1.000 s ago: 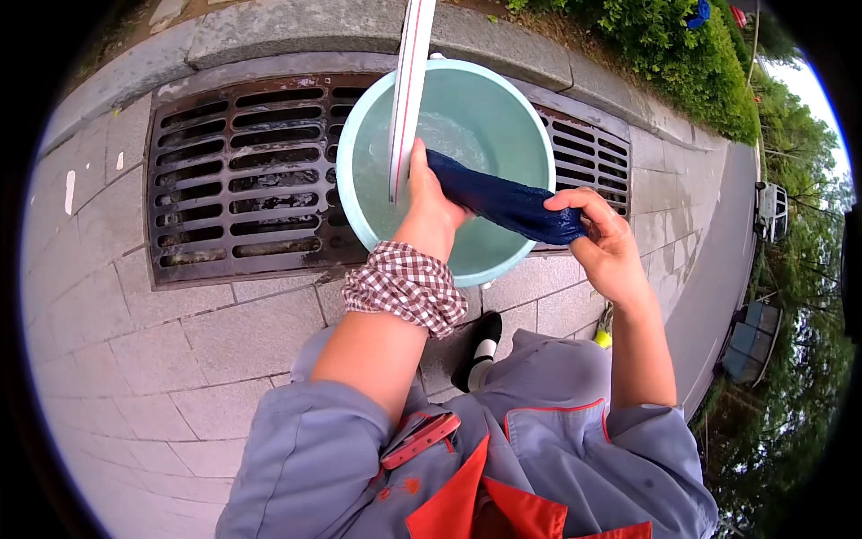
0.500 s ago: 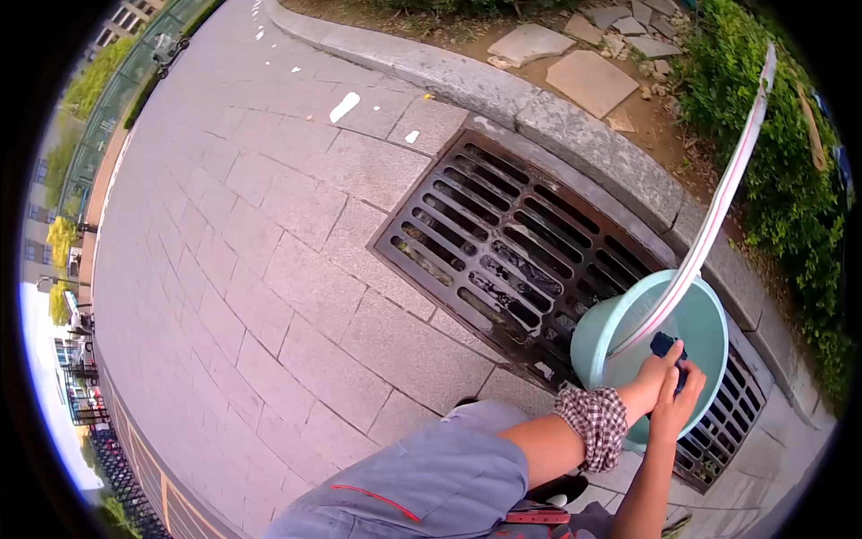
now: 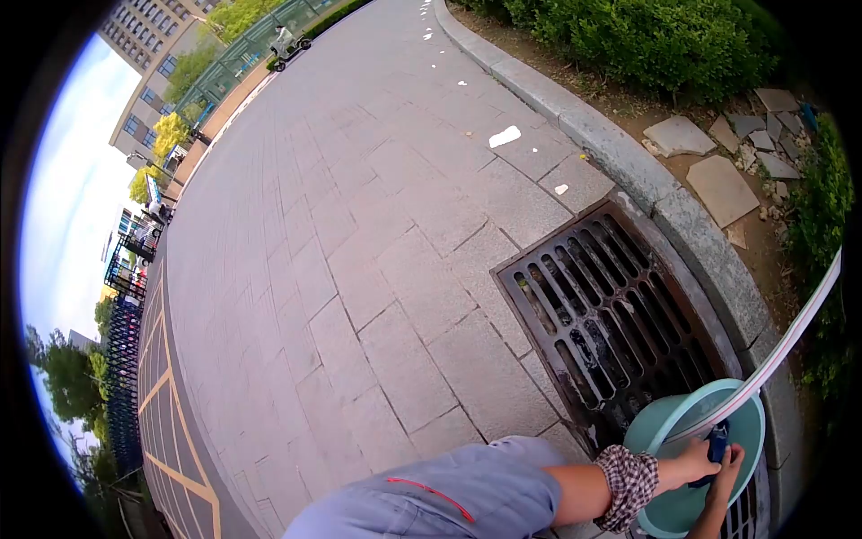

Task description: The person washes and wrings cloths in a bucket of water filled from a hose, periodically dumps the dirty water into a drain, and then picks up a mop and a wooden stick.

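A pale green bucket (image 3: 648, 426) stands on the metal drain grate at the lower right. Inside its opening, my left hand (image 3: 693, 463) is closed on a dark blue cloth (image 3: 718, 438). My right hand (image 3: 725, 478) grips the same cloth from the other side, close against the left. Part of the cloth is hidden behind the fingers. A white hose with a red stripe (image 3: 790, 334) comes in from the right over the rim, its end down in the bucket. A rolled checkered sleeve (image 3: 627, 485) is bunched on my left forearm.
The slotted drain grate (image 3: 620, 301) lies beside a stone curb (image 3: 669, 202). Beyond the curb are soil, flat stone slabs (image 3: 721, 190) and green bushes (image 3: 646, 45). Grey paving (image 3: 377, 242) stretches left, with white scraps (image 3: 505, 136) on it. A scooter (image 3: 289, 49) is far off.
My view has swung up and left, so bucket, grate and hands sit lower and further right. Both hands stay on the dark blue cloth over the bucket.
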Available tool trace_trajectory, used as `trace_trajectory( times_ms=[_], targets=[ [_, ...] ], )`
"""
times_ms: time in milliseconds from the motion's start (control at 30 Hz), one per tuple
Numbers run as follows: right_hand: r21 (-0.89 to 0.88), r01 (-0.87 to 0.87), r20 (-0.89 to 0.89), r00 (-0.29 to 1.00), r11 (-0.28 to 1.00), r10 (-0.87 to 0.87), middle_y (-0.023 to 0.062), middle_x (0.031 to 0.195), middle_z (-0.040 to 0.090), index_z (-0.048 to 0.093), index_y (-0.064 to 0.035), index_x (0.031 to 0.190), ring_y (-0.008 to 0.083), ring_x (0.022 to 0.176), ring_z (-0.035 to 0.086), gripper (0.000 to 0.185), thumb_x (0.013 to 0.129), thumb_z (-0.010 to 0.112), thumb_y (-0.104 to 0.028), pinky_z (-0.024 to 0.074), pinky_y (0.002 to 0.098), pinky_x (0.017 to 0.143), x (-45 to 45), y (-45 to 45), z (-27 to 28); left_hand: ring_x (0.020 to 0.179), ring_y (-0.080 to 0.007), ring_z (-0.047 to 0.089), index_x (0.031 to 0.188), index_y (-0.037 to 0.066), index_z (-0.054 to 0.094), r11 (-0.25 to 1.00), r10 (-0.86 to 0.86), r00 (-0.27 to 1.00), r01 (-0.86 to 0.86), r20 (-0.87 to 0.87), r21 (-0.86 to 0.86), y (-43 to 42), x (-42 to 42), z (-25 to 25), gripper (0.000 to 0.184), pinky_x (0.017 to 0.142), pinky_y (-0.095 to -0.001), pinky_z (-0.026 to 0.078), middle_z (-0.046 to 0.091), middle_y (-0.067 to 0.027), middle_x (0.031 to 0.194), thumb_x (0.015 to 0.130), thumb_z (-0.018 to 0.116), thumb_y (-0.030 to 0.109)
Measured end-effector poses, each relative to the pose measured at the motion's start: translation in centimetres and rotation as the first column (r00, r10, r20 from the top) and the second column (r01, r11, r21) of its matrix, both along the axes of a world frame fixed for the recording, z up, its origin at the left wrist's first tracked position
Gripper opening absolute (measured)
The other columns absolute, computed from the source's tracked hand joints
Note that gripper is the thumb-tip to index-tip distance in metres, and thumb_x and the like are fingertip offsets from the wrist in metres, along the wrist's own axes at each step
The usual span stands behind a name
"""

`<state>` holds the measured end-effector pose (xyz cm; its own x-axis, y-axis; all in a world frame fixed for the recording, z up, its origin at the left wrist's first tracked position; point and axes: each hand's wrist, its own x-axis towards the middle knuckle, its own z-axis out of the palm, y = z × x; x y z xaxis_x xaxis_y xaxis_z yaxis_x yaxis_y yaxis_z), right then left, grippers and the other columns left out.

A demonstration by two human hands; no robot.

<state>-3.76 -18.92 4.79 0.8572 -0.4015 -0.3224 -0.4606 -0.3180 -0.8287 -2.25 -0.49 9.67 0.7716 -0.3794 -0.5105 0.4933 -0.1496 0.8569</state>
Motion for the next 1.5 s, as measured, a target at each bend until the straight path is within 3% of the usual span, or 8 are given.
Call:
trace_trajectory(
  times_ms=[367,500,600,633,900,1067,1200,1500],
  targets=[
    [-0.344,-0.628,-0.601,0.718,0.698,0.35,0.0206,0.115,0.06,0.056,-0.0057,0.121,0.0324,0.105,0.059,0.041,0.08,0.05,0.001,0.0445,0.0381,0.091,-0.6,0.9,-10.2,0.125,-0.0301,0.043,0.128,0.003,0.048,0.996,0.075,0.994,-0.078,-0.075,-0.047,0.8,-0.8,-0.1,0.051,0.104,-0.0353,0.033,0.047,-0.0194,0.132,0.083,0.059,0.023],
    [-0.414,-0.477,-0.293,0.876,0.775,0.383,0.0192,0.089,0.068,0.068,-0.0047,0.1,0.0338,0.09,0.066,0.036,0.072,0.049,0.008,0.0493,0.0384,0.084,-0.5,4.1,2.1,0.085,-0.0151,0.056,0.091,0.004,0.061,0.817,0.205,0.799,-0.458,-0.565,-0.351,0.4,-1.8,-3.4,0.023,0.075,-0.0277,0.042,0.06,-0.0058,0.084,0.084,0.054,0.024],
    [-0.385,-0.42,-0.085,0.903,0.821,0.422,0.0165,0.104,0.062,0.065,-0.004,0.104,0.0311,0.096,0.061,0.037,0.074,0.049,0.011,0.0468,0.0335,0.085,-2.4,6.6,13.0,0.092,-0.0295,0.061,0.115,0.004,0.056,0.863,0.124,0.607,-0.457,-0.785,-0.217,0.9,-0.9,-2.1,0.045,0.082,-0.053,0.045,0.061,-0.0142,0.105,0.087,0.05,0.039],
    [-0.384,-0.371,-0.06,0.924,0.845,0.378,0.0141,0.1,0.062,0.064,-0.0037,0.104,0.0293,0.093,0.06,0.036,0.075,0.049,0.012,0.0463,0.032,0.084,-3.4,7.7,16.4,0.137,-0.0368,0.022,0.143,0.014,0.032,0.905,0.025,0.597,-0.354,-0.802,-0.235,2.3,-0.5,1.3,0.064,0.104,-0.0682,0.008,0.03,-0.0145,0.147,0.092,0.039,0.052],
    [-0.506,-0.202,0.313,0.863,0.838,0.396,0.0087,0.097,0.061,0.065,-0.0031,0.101,0.021,0.091,0.06,0.035,0.075,0.049,0.013,0.0463,0.0289,0.083,-10.1,9.5,26.4,0.124,-0.0376,0.039,0.134,0.013,0.039,0.602,-0.01,0.472,-0.701,-0.882,-0.382,0.0,0.0,-0.8,0.062,0.099,-0.0645,0.027,0.037,-0.0146,0.139,0.092,0.038,0.058],
    [0.298,0.197,0.436,0.842,0.934,-0.316,0.0058,0.11,0.056,0.052,-0.0027,0.123,0.0116,0.098,0.054,0.038,0.086,0.046,0.003,0.0436,0.0251,0.088,-10.3,8.5,18.0,0.078,-0.0308,0.059,0.1,0.009,0.056,0.55,-0.028,0.493,-0.719,-0.87,-0.425,-0.5,-0.5,-1.4,0.046,0.077,-0.0492,0.051,0.062,-0.0124,0.088,0.094,0.041,0.053],
    [-0.6,0.131,0.286,0.956,0.789,0.059,0.0154,0.114,0.049,0.053,-0.0134,0.125,0.0343,0.108,0.049,0.05,0.08,0.064,-0.033,0.0416,0.0389,0.094,-9.6,13.2,11.8,0.113,-0.033,0.055,0.123,0.005,0.05,0.599,-0.285,0.562,-0.528,-0.777,-0.602,-1.6,-2.7,-0.6,0.067,0.099,-0.0493,0.042,0.057,-0.0178,0.122,0.092,0.025,0.059],
    [-0.609,0.199,0.217,0.973,0.768,-0.08,0.0072,0.091,0.058,0.064,-0.0161,0.089,0.0304,0.084,0.061,0.022,0.086,0.054,-0.036,0.0509,0.0408,0.072,-7.2,13.1,10.0,0.099,-0.0278,0.06,0.113,0.004,0.052,0.791,-0.048,0.752,-0.373,-0.657,-0.485,-1.9,-2.9,-2.1,0.043,0.082,-0.043,0.05,0.06,-0.0137,0.11,0.093,0.041,0.039]
  ],
)
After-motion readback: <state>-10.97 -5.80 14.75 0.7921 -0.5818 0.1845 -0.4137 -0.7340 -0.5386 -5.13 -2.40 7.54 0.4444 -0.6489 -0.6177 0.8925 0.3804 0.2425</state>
